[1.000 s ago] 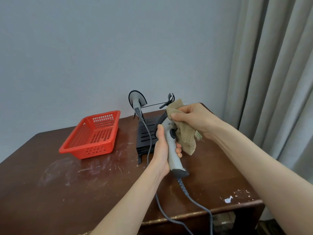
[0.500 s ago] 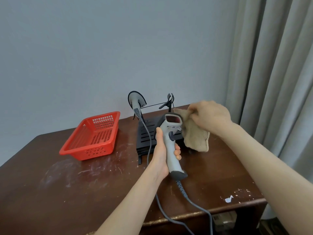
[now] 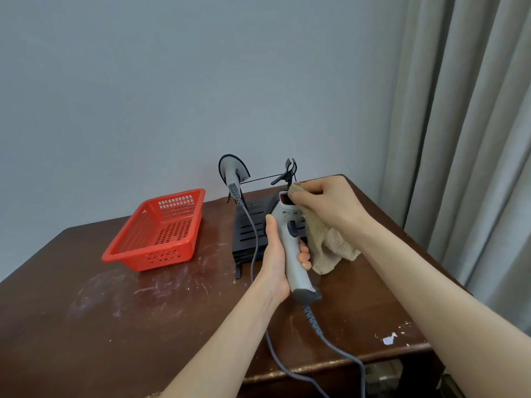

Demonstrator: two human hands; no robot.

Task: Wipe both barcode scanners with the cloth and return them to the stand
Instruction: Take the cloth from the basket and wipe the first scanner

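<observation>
My left hand grips the handle of a grey barcode scanner, held upright above the table with its red window facing me. My right hand pinches a tan cloth and presses it against the right side of the scanner's head. The rest of the cloth hangs down beside the handle. A second grey scanner hangs in the black stand at the back of the table, its cable running down toward me. The stand's right cradle holds nothing.
A red perforated basket sits on the left of the scuffed brown table. Two grey cables trail over the front edge. A grey curtain hangs close on the right, and a plain wall stands behind.
My right hand pulled the cloth off to the right of the scanner head, then brought it back against the head beside the red window. My left hand kept its hold on the handle.
</observation>
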